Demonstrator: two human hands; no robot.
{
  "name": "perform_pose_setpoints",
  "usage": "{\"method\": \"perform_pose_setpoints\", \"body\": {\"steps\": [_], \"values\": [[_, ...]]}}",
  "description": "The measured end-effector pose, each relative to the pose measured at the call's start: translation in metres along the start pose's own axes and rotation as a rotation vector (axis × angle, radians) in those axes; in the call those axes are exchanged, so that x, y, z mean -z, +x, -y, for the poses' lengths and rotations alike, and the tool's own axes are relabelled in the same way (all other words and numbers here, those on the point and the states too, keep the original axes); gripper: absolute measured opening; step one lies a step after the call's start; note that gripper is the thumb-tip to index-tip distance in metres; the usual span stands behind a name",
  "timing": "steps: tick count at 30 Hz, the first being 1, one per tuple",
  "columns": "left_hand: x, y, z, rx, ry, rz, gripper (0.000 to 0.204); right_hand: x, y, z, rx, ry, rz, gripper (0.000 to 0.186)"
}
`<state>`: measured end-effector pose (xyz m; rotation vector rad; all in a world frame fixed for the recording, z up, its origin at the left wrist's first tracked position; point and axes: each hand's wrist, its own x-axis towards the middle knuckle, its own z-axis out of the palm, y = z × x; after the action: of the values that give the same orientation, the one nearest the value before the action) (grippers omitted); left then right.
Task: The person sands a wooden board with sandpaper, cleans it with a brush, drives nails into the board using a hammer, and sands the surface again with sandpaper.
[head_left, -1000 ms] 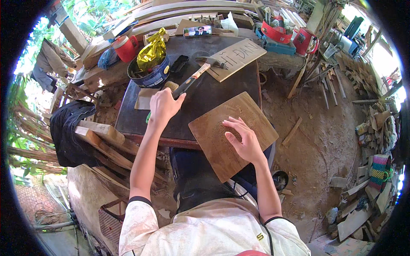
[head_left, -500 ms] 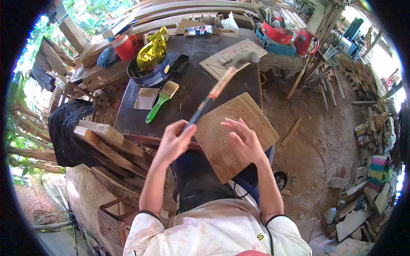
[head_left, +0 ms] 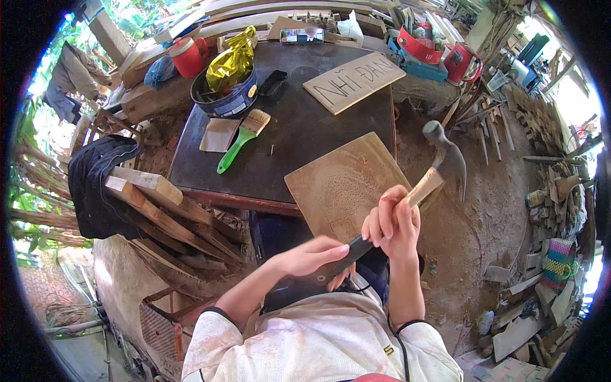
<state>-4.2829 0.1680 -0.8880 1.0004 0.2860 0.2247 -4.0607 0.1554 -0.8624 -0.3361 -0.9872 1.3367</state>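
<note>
My right hand (head_left: 391, 223) grips a claw hammer (head_left: 449, 162) by its upper handle, the metal head raised at the right. My left hand (head_left: 312, 258) is closed loosely on the lower handle, its fingers partly hidden. Behind the hands, a square brown board (head_left: 337, 178) with many small pits lies over the front edge of the dark table (head_left: 293, 134). A green-handled brush (head_left: 229, 156) rests on the left of the tabletop beside a loose nail (head_left: 272, 150). A lettered wooden plank (head_left: 353, 83) lies at the back right.
At the table's back are a blue tub (head_left: 216, 102) holding a gold bag, and a phone (head_left: 302, 36). A red jug (head_left: 188, 57) and a red kettle (head_left: 459, 63) stand beyond. Timber (head_left: 153, 207) under a dark cloth (head_left: 95, 184) is at left; scrap wood (head_left: 534, 318) lies at right.
The hammer has swung from over the table to the right, upright. My right hand has left the board and taken the handle; my left hand has moved down and right along it.
</note>
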Motion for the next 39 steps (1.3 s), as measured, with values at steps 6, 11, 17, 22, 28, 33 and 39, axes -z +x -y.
{"method": "perform_pose_setpoints", "body": {"steps": [6,11,17,22,28,33,39], "values": [[0.069,0.002,-0.024,-0.375,0.889,-0.982,0.014,0.022,0.006,0.002,-0.070,0.246,-0.318,0.037],[0.140,-0.007,-0.057,-0.372,1.349,-1.472,0.028,0.041,0.013,-0.012,-0.105,0.404,-0.449,0.032],[0.158,0.001,-0.073,-0.050,1.504,-1.457,0.033,0.049,0.007,-0.026,-0.220,0.120,-0.466,0.031],[0.173,-0.003,-0.065,-0.093,1.509,-1.462,0.025,0.052,0.006,-0.030,-0.275,0.161,-0.391,0.035],[0.161,0.002,-0.062,-0.482,0.876,-1.222,0.015,0.049,0.006,-0.036,-0.273,0.261,-0.443,0.036],[0.130,0.022,-0.062,-0.560,0.695,-0.950,0.032,0.052,0.005,-0.037,-0.287,0.313,-0.427,0.037],[0.122,0.041,-0.054,-0.567,0.850,-0.916,0.014,0.052,0.007,-0.038,-0.316,0.394,-0.428,0.039]]}}
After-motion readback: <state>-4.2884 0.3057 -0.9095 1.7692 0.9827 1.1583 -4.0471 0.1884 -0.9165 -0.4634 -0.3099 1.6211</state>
